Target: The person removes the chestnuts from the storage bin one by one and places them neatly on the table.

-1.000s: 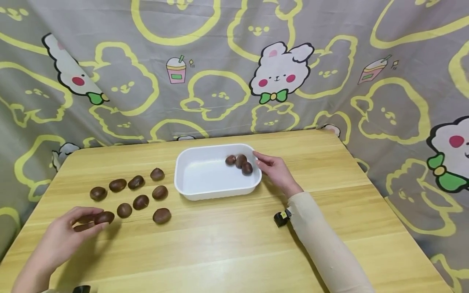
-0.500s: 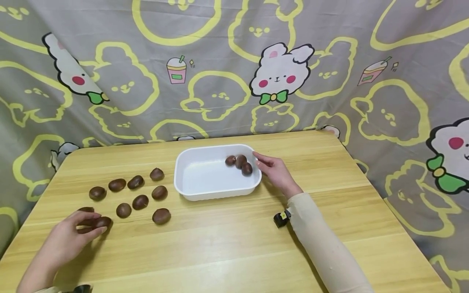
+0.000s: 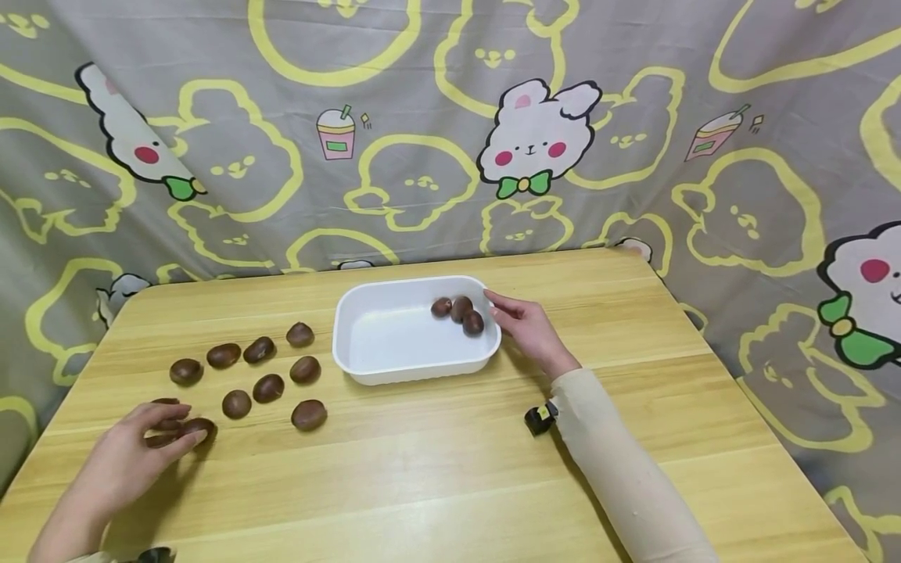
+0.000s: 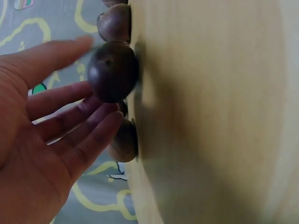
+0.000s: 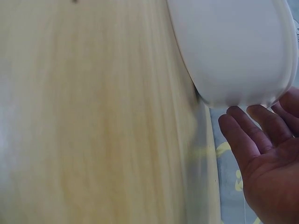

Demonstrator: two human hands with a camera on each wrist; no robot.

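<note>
In the head view, my left hand (image 3: 116, 461) is low over the left of the table, around a brown chestnut (image 3: 200, 428). The left wrist view shows that chestnut (image 4: 112, 74) between the spread thumb and the lightly bent fingers, with the thumb tip apart from it. More chestnuts lie partly hidden behind the left hand. My right hand (image 3: 528, 332) touches the right end of a white plastic tray (image 3: 394, 375). Its fairly straight fingers (image 5: 245, 133) rest at the tray's outer wall in the right wrist view. A few chestnuts (image 3: 461, 310) sit inside the tray's right end.
Several chestnuts (image 3: 267, 389) lie spread in loose rows between the left hand and the tray, on the wooden table (image 3: 436, 477). A patterned grey curtain (image 3: 422, 180) hangs behind and beside the table. A small black device (image 3: 540, 420) is at the right cuff.
My left hand has lowered slightly with the chestnut, then its fingers have loosened around it. A chestnut behind the left fingers has come into sight. The right hand and tray have stayed put.
</note>
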